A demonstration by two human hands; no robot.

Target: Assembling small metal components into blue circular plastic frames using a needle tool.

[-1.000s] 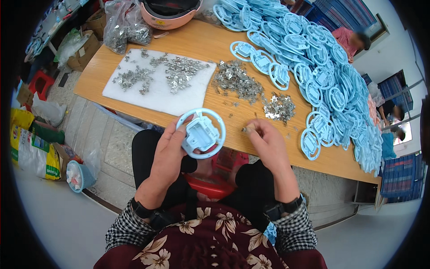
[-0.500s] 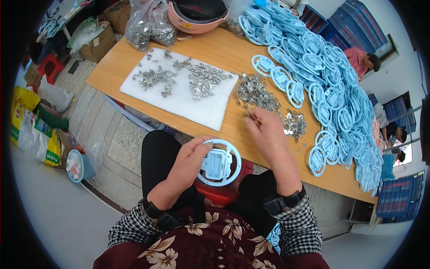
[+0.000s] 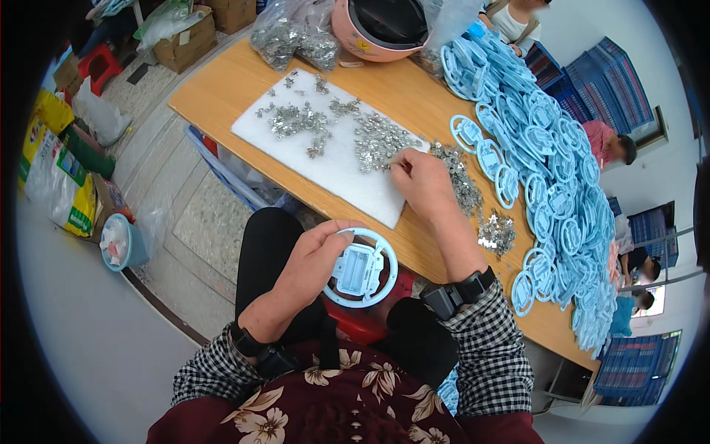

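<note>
A light-blue ring-shaped part (image 3: 360, 269) is held by its left rim in the left hand (image 3: 314, 255), between the thumb and the curled fingers, over the person's lap and just off the near edge of the wooden surface (image 3: 214, 85). Its hollow rectangular middle is turned upward. The right hand (image 3: 425, 183) is placed over the right part of a white pad (image 3: 355, 194), with its fingers curled inward and brought near the thumb. Its fingertips are mostly hidden, so whether they are fully closed, or whether a piece is pinched between them, cannot be told.

Beside these fingertips, a dense group of small metal pieces (image 3: 379, 140) is spread on the pad; looser metal pieces (image 3: 296, 122) are scattered farther left on it. Beyond the right hand, a pile of metal pieces (image 3: 467, 194) is laid directly on the surface, and a smaller, brighter cluster (image 3: 497, 232) is set nearer the person. The right side of the surface is covered by a large heap of light-blue parts (image 3: 551, 140). At the far edge, a pink helmet (image 3: 373, 50) is placed beside clear plastic bags (image 3: 296, 37) filled with metal pieces. Both wrists are circled by black straps, and the forearms are covered by checked sleeves (image 3: 492, 355).
</note>
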